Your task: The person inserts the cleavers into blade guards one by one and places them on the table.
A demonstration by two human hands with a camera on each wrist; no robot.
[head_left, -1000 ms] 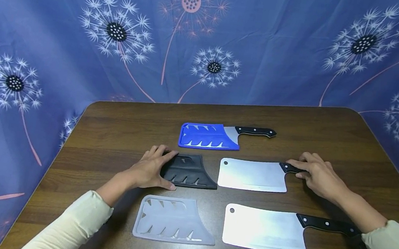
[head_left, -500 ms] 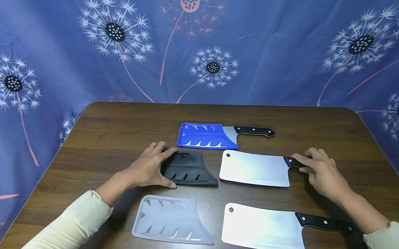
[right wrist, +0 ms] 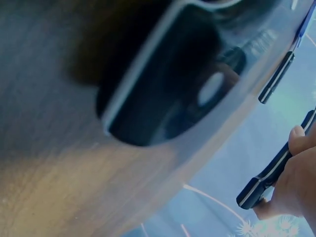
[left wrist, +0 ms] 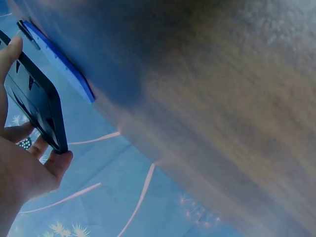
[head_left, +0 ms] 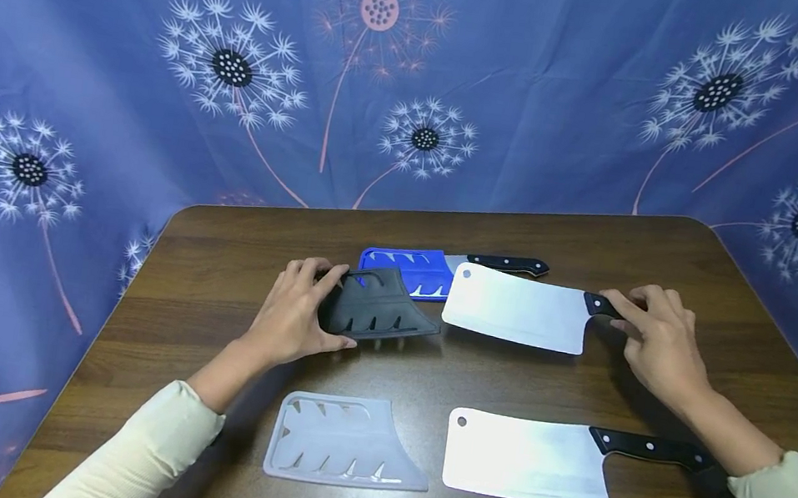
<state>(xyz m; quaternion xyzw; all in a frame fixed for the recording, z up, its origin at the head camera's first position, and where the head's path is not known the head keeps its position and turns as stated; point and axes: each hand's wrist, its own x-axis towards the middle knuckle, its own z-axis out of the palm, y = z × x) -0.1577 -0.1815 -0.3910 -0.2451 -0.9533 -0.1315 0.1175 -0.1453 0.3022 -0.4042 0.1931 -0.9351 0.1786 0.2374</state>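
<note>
My left hand (head_left: 291, 310) grips a black blade cover (head_left: 376, 305) by its closed left end, thumb along the near edge and fingers over the far edge. The cover is raised and tilted, its open end facing right. In the left wrist view the black cover (left wrist: 37, 94) stands off the tabletop. My right hand (head_left: 662, 342) pinches the black handle of a cleaver (head_left: 518, 308), whose blade points left and ends right beside the cover's opening. The right wrist view shows the handle (right wrist: 276, 170) between thumb and fingers; its blade is out of that frame.
Behind lies another cleaver in a blue cover (head_left: 408, 264), partly overlapped by the held things. Nearer on the wooden table (head_left: 205, 459) are a translucent white cover (head_left: 343, 441) and a bare cleaver (head_left: 526, 459), its handle end under the right forearm. A blue dandelion-print cloth (head_left: 550, 134) hangs behind.
Both hands have lifted off the table and moved away from me, the left with the black cover, the right with the cleaver. The cleaver's blade now overlaps the blue cover. Other things stayed put.
</note>
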